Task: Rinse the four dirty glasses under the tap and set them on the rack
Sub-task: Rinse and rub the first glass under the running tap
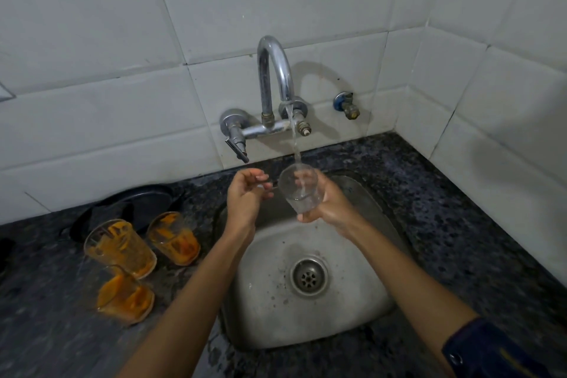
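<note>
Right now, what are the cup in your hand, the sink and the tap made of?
The cup in the right hand looks like clear glass: the fingers show through it. The sink seems to be dull, brushed steel, grey and water-spotted. The tap looks like shiny chromed metal, with bright reflections.

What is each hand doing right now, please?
Left hand: loosely curled beside the glass, holding nothing.
Right hand: closed around the glass, under the running tap.

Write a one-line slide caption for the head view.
Right hand rinses a glass under the tap; three dirty glasses wait.
</note>
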